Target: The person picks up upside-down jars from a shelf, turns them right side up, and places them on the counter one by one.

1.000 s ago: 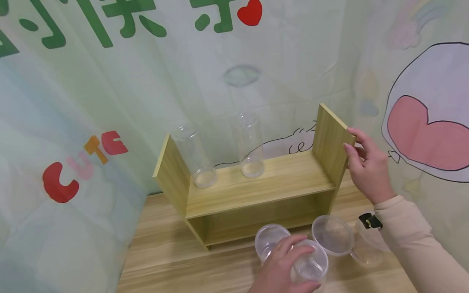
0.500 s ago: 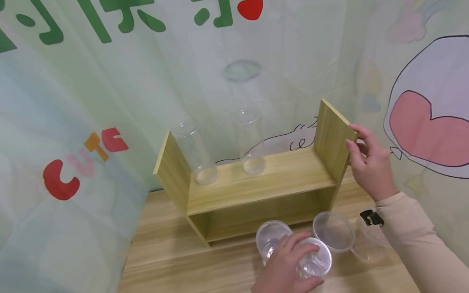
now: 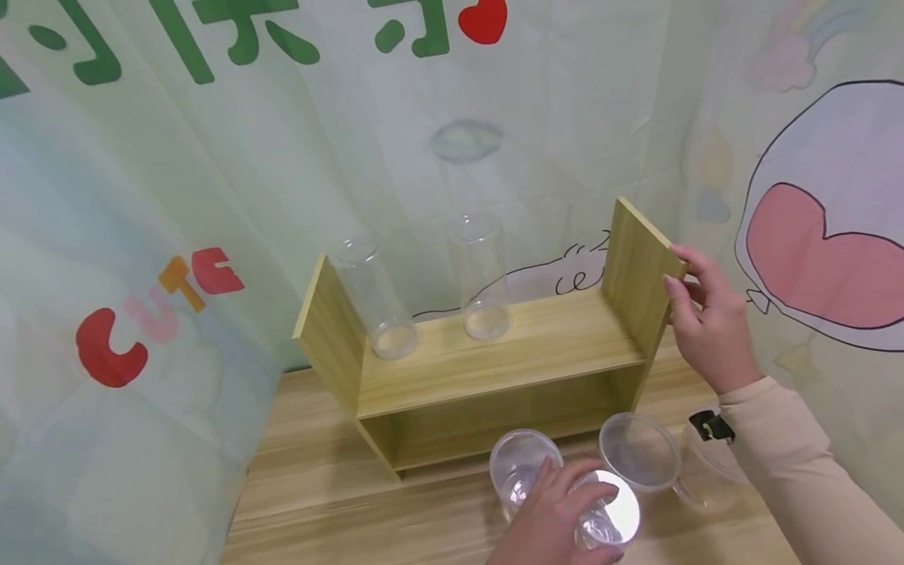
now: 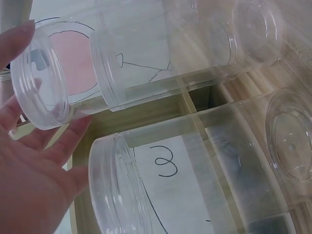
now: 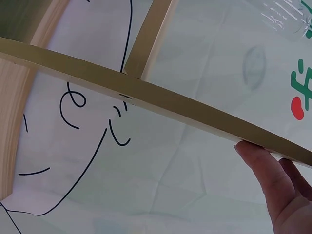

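In the head view my left hand (image 3: 547,514) grips the top of a clear plastic jar (image 3: 600,530), whose round top shines with glare. Thumb and fingers spread around that jar's rim (image 4: 41,83) in the left wrist view. Close beside it stands a second clear jar (image 3: 524,451), partly behind the hand. My right hand (image 3: 713,322) pinches the front edge of the right side panel of a small wooden shelf (image 3: 523,353). Up close in the right wrist view, the thumb (image 5: 258,163) presses against the panel edge (image 5: 185,109).
Two tall clear jars (image 3: 395,341) (image 3: 487,318) stand on the shelf's upper board, at its left and middle. More clear jars (image 3: 640,451) stand on the wooden table (image 3: 311,510) near the right forearm. Printed curtains hang behind and at both sides.
The jar in my left hand has tipped slightly and shifted a little right, and its top now catches bright light. My right hand keeps its hold on the shelf panel.
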Available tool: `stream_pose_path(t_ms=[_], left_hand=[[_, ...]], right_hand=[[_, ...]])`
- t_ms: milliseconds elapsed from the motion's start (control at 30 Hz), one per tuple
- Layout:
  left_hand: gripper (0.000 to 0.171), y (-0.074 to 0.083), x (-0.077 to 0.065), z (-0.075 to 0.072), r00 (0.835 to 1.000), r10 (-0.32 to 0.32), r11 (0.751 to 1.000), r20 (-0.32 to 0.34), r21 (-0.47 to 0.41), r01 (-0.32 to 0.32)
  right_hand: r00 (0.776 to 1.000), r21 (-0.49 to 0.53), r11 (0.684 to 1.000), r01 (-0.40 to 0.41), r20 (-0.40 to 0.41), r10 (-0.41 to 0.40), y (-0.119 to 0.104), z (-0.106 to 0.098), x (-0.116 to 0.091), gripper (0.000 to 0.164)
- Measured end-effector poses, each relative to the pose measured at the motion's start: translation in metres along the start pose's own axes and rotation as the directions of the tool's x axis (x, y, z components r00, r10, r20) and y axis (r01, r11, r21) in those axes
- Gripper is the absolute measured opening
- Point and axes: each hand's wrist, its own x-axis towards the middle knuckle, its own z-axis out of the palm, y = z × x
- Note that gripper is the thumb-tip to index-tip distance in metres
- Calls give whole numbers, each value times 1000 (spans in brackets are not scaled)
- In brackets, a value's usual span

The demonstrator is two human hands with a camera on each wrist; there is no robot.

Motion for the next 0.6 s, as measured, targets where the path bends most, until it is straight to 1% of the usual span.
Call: stream_pose_path(t_ms=[133, 233, 400, 600], left_hand=[[57, 1, 1, -1, 1000, 15, 999, -1, 42, -15], [57, 2, 2, -2, 1000, 14, 998, 7, 66, -15], [57, 3, 3, -2, 999, 8, 997, 40, 81, -11], [55, 3, 1, 0, 997, 0, 996, 76, 89, -7]], right_hand=[[1000, 1, 1000, 18, -1, -18, 0, 0, 3, 45], [1000, -7, 1000, 23, 0, -23, 0, 0, 5, 45], [1000, -28, 1000, 9, 6, -9, 0, -1, 4, 45], [1000, -18, 1000, -4, 3, 5, 0, 1, 1, 45]])
